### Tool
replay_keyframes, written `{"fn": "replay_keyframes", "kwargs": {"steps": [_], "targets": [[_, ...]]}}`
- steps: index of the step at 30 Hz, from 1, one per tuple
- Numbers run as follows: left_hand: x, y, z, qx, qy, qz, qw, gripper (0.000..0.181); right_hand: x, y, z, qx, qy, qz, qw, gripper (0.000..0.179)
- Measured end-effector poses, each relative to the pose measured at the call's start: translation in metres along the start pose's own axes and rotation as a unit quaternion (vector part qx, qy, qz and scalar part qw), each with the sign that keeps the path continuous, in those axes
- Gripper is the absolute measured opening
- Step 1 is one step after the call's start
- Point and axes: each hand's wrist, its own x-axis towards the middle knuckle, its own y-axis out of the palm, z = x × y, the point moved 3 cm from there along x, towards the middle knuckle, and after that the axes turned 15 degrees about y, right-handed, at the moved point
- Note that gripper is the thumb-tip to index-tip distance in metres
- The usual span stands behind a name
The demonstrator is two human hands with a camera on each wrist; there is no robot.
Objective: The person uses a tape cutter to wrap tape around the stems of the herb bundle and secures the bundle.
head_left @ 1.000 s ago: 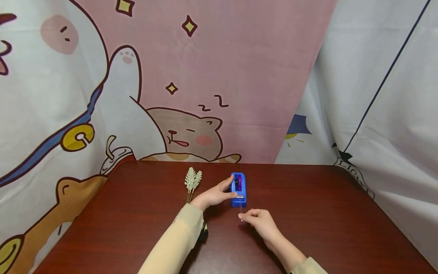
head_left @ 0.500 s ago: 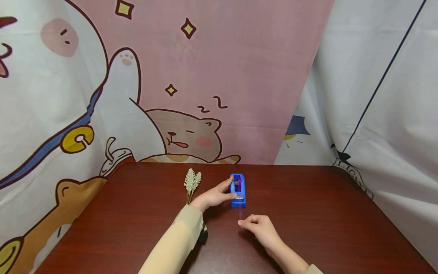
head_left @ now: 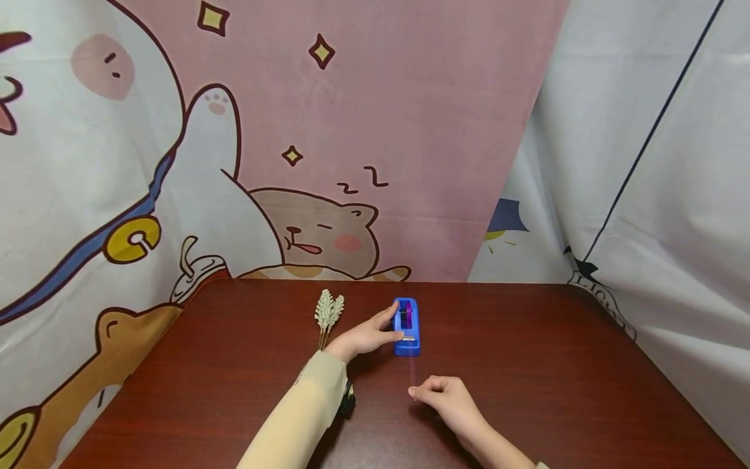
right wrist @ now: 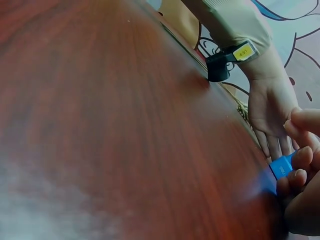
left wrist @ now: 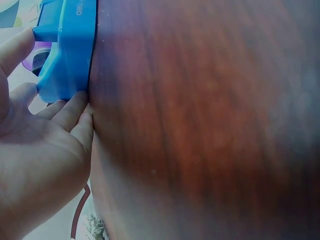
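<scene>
A blue tape dispenser [head_left: 413,331] with a purple-cored roll stands on the table. My left hand [head_left: 364,336] holds it from its left side. In the left wrist view the thumb presses on the top of the dispenser [left wrist: 75,55], with the other fingers against its side near the tabletop. A thin clear strip of tape [head_left: 412,371] runs from the dispenser toward me. My right hand [head_left: 452,402] pinches its free end between thumb and index finger, a little above the table. In the right wrist view the fingers partly hide the dispenser [right wrist: 281,168].
White dried-flower sprigs [head_left: 329,311] lie on the table [head_left: 527,365] just beyond my left wrist. A black wrist-camera mount [right wrist: 218,67] is strapped below the left sleeve. A printed cartoon cloth [head_left: 439,130] hangs along the table's back edge and sides.
My right hand has drawn back toward me with the tape end, and the strip from the dispenser has grown longer. The left hand and the dispenser have stayed in place.
</scene>
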Motion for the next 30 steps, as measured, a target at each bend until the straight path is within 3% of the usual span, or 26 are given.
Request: {"fn": "replay_keyframes", "kwargs": {"steps": [8,14,21,26,30], "targets": [[0.000,0.002,0.002,0.000,-0.005,-0.001,1.0000,0.075,-0.008,0.001,-0.003,0.000,-0.012,0.006,0.9999,0.024],[0.000,0.003,0.003,0.001,-0.015,0.000,0.9999,0.077,-0.013,0.001,-0.003,-0.014,-0.041,-0.012,0.9990,0.021],[0.000,0.002,0.000,-0.006,-0.005,-0.003,1.0000,0.076,-0.015,0.000,0.001,-0.040,-0.075,-0.008,0.9963,0.017],[0.001,0.001,-0.001,-0.020,0.000,-0.010,0.9998,0.074,-0.013,-0.001,0.001,-0.039,-0.068,-0.002,0.9969,0.018],[0.001,-0.004,-0.004,-0.018,-0.019,-0.022,0.9994,0.066,-0.009,0.000,-0.003,-0.036,-0.054,-0.001,0.9979,0.018]]}}
